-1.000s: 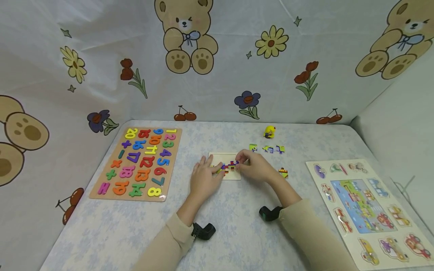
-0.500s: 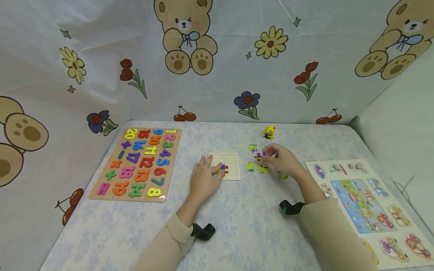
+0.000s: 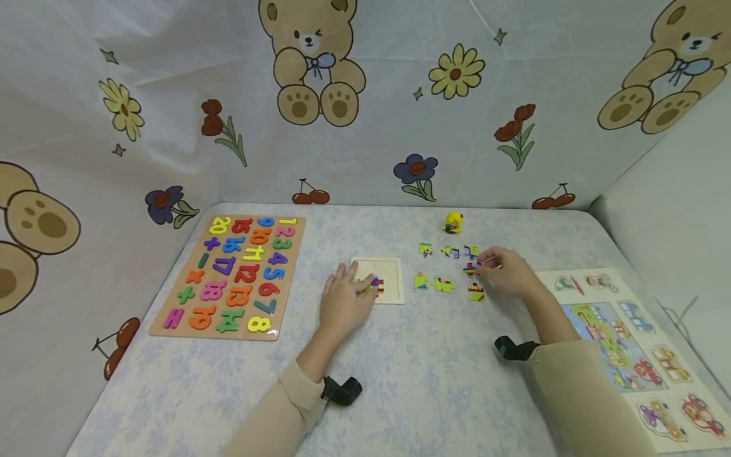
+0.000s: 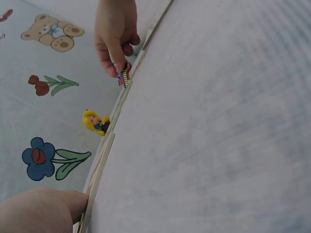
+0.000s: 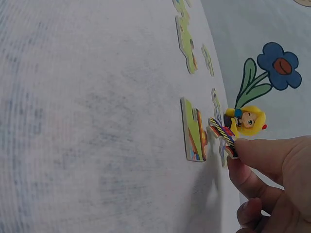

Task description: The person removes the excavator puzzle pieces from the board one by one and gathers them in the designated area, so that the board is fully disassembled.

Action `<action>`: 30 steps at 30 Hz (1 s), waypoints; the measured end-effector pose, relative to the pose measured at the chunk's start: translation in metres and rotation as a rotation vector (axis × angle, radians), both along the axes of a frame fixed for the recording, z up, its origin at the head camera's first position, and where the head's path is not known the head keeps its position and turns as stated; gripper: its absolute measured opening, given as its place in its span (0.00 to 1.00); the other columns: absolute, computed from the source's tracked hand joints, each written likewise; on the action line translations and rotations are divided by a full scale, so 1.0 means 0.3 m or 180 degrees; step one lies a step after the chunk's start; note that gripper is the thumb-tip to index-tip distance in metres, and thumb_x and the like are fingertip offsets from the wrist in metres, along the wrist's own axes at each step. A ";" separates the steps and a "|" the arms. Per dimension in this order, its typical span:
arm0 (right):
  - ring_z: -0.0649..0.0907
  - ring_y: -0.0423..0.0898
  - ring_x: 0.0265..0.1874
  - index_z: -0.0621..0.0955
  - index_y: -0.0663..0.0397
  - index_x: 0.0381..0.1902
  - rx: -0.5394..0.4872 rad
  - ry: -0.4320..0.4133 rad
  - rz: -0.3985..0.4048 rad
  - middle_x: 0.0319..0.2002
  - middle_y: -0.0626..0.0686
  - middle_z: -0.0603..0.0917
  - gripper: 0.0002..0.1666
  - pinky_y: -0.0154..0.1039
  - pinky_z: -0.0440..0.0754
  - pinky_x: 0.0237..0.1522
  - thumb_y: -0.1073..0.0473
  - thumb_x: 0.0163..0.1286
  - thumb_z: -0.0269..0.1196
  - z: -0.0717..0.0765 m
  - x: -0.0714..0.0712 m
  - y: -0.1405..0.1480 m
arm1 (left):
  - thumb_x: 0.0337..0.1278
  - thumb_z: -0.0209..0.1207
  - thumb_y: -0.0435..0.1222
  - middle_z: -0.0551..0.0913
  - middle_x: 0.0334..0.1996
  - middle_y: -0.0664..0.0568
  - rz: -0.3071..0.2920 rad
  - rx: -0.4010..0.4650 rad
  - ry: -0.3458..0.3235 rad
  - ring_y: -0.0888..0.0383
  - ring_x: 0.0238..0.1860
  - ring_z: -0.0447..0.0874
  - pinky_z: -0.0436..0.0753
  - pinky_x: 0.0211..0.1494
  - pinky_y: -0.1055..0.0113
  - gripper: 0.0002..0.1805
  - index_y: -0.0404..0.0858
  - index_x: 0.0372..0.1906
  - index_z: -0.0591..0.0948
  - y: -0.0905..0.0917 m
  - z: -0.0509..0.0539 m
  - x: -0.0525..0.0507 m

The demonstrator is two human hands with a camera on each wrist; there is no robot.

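Note:
My left hand [image 3: 342, 301] rests with fairly straight fingers over the left side of a small pale wooden puzzle tray [image 3: 393, 293]. Its thumb lies by a colorful puzzle piece [image 3: 378, 285] in the tray; the fingers partly cover that side. To the right, my right hand [image 3: 505, 271] pinches a striped jigsaw puzzle piece [image 5: 223, 131] between thumb and fingers, held just above the table. Around it lie several loose pieces: an orange and green one [image 3: 476, 292], a green one [image 3: 443, 285], another green one [image 3: 421, 281], and a row behind [image 3: 450, 252].
A yellow-haired toy figure [image 3: 454, 223] stands behind the loose pieces. On the left lies a number puzzle board [image 3: 240, 327]. A white picture puzzle board [image 3: 622, 381] lies on the right, partly under my right forearm. A patterned cloth [image 3: 365, 152] backs the table.
My right hand has lifted the striped puzzle piece out of the tray and carried it right, past the green pieces, to between the loose pieces. The left hand has stayed on the tray.

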State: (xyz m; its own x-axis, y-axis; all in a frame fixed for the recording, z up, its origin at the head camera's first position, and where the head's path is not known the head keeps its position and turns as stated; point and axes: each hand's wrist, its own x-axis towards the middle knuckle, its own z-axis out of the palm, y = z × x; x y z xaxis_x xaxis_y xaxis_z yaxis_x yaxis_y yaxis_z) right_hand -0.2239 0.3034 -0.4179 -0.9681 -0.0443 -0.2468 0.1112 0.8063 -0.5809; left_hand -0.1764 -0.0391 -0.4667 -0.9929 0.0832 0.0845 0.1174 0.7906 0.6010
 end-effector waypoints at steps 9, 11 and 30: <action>0.77 0.52 0.42 0.77 0.55 0.53 0.0186 -0.0069 -0.0105 0.45 0.58 0.80 0.16 0.41 0.74 0.40 0.52 0.74 0.58 -0.026 -0.007 0.002 | 0.64 0.59 0.52 0.64 0.75 0.47 0.0006 0.0002 0.0010 0.42 0.79 0.53 0.51 0.80 0.45 0.21 0.54 0.60 0.81 -0.002 -0.001 0.002; 0.77 0.51 0.41 0.77 0.56 0.52 0.0223 -0.0037 -0.0113 0.44 0.57 0.80 0.15 0.41 0.73 0.39 0.53 0.74 0.59 -0.029 -0.006 -0.001 | 0.64 0.59 0.51 0.64 0.75 0.47 0.0005 -0.0001 0.0015 0.42 0.79 0.53 0.51 0.80 0.45 0.21 0.54 0.60 0.81 -0.001 -0.001 0.002; 0.74 0.49 0.28 0.77 0.51 0.53 -0.0060 0.0479 0.0077 0.41 0.54 0.76 0.16 0.38 0.72 0.25 0.50 0.74 0.59 0.015 0.033 -0.102 | 0.67 0.57 0.50 0.63 0.75 0.45 -0.0137 -0.0065 0.0098 0.40 0.79 0.50 0.51 0.80 0.43 0.23 0.51 0.64 0.79 -0.007 -0.003 0.011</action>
State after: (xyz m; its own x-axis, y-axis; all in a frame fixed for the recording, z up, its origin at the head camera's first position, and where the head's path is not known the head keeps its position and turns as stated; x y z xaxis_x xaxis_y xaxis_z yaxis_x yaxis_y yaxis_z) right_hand -0.2139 0.2728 -0.4135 -0.9926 -0.0713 -0.0979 0.0024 0.7965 -0.6046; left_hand -0.1732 -0.0411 -0.4675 -0.9853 0.1279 0.1129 0.1698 0.7965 0.5803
